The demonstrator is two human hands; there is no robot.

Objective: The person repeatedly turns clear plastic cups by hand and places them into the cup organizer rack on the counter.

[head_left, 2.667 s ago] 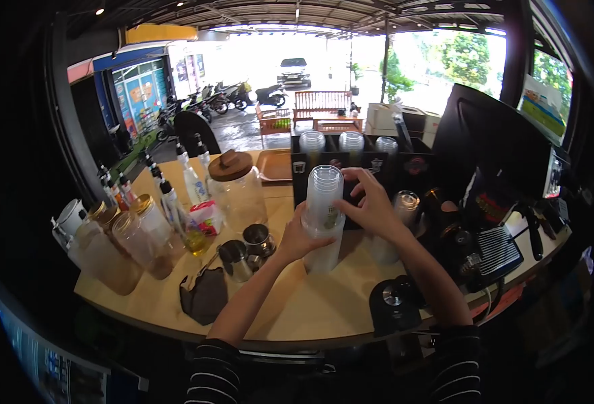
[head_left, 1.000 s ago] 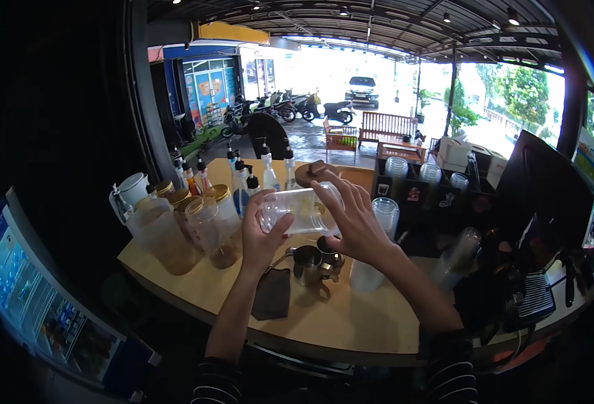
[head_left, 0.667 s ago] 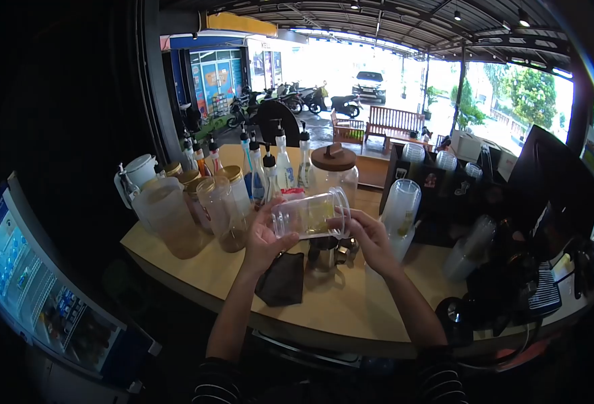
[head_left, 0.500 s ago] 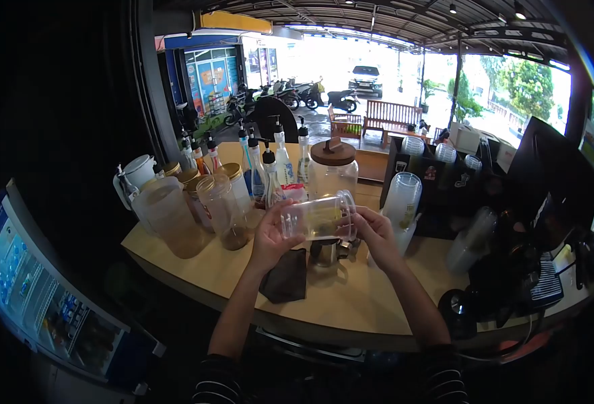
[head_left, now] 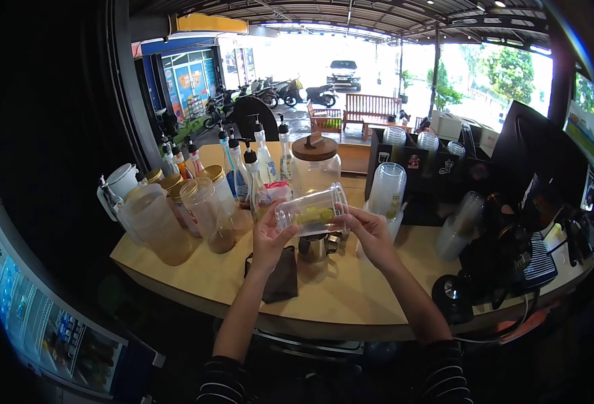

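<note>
A clear plastic cup (head_left: 311,212) with a yellow-green print lies on its side in the air above the counter, held at both ends. My left hand (head_left: 270,236) grips its left end, thumb in front. At the rim on the right, the fingers of my right hand (head_left: 371,232) pinch the cup. Below the cup stands a metal pitcher (head_left: 313,249), partly hidden by it. A dark cloth (head_left: 282,279) lies beside my left wrist. Behind my right hand rises a tall stack of clear cups (head_left: 386,188).
On the wooden counter (head_left: 351,303), pump bottles (head_left: 263,161), plastic jugs (head_left: 155,225) and a wooden-lidded jar (head_left: 316,168) stand left and behind. A black cup organiser (head_left: 414,178), more cups (head_left: 460,225) and a dark machine (head_left: 499,269) are at right. A lit fridge (head_left: 48,316) stands lower left.
Earlier my hands were at the upright cup stack; now they hold one cup sideways, apart from it. Since then the cup has turned, bringing its print to the front. The view has shifted too.
</note>
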